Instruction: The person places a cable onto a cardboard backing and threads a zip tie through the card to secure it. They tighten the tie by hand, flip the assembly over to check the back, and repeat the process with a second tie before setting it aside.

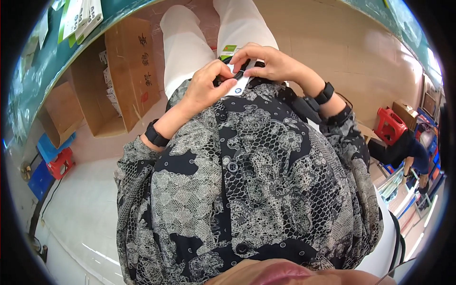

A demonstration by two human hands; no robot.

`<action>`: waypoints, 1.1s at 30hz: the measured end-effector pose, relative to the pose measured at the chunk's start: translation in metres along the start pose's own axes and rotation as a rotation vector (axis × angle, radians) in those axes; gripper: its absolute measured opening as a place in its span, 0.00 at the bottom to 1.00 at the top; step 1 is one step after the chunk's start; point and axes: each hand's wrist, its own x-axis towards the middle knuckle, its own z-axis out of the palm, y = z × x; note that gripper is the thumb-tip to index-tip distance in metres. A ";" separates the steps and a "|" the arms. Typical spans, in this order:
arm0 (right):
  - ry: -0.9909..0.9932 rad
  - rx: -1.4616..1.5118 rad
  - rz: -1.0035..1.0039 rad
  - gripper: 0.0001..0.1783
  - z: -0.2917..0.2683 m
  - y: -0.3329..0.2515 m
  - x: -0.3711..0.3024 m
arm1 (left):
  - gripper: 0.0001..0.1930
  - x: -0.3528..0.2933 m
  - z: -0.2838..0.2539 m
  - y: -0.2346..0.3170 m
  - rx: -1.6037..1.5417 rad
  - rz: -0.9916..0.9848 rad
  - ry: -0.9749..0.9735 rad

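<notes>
Black characters run down the cardboard box flap (129, 71), red mark below; I get bold dark print on white-green cards (84, 23), a blue round emblem on the white card (234, 91) (green label (229, 49) too small).

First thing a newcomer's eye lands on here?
The black-and-white patterned shirt, filling the middle. Then, above it, the left hand and right hand, together handling a white card and black cord. Far right, a red stool stands out.

Pale floor (90, 209) lower left, green tabletop (116, 8) upper left, red stool (390, 127) far right
</notes>
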 end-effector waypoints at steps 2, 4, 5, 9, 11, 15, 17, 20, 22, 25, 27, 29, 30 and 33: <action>-0.089 0.025 0.022 0.20 -0.001 0.003 0.003 | 0.08 -0.001 0.001 -0.003 -0.051 0.089 -0.020; -0.141 0.039 0.030 0.20 -0.001 0.005 0.005 | 0.08 -0.002 0.001 -0.004 -0.076 0.128 -0.023; -0.145 0.066 0.052 0.20 0.000 0.007 0.005 | 0.08 -0.003 0.001 -0.004 -0.081 0.136 -0.025; -0.146 0.109 0.120 0.20 0.005 0.008 0.004 | 0.08 -0.003 0.001 -0.006 -0.085 0.160 -0.040; -0.135 0.089 0.164 0.20 0.010 0.006 0.005 | 0.08 -0.001 0.001 -0.006 -0.072 0.178 -0.055; -0.081 -0.016 0.124 0.18 0.018 0.007 0.004 | 0.08 0.001 0.000 -0.004 -0.069 0.196 -0.088; -0.077 -0.010 0.125 0.17 0.018 0.009 0.003 | 0.08 0.001 0.000 -0.007 -0.067 0.193 -0.108; -0.071 -0.012 0.116 0.15 0.016 0.011 0.002 | 0.08 0.004 -0.002 -0.009 -0.056 0.198 -0.137; -0.022 0.001 0.109 0.18 0.020 0.013 -0.002 | 0.08 0.002 -0.002 -0.009 -0.076 0.200 -0.113; 0.128 -0.078 0.037 0.20 0.023 0.022 -0.005 | 0.08 -0.001 -0.001 -0.009 -0.087 0.204 -0.067; 0.374 -0.240 -0.085 0.23 0.022 0.029 -0.005 | 0.08 0.000 0.000 -0.008 -0.109 0.201 0.001; 0.392 -0.180 0.089 0.24 0.019 0.040 0.002 | 0.08 0.003 0.002 -0.008 -0.085 0.223 0.008; 0.407 -0.115 0.271 0.25 0.016 0.046 0.007 | 0.09 0.004 0.003 -0.009 -0.068 0.240 0.012; 0.356 0.025 0.384 0.24 0.005 0.057 0.025 | 0.10 0.003 0.000 -0.005 0.027 0.291 0.095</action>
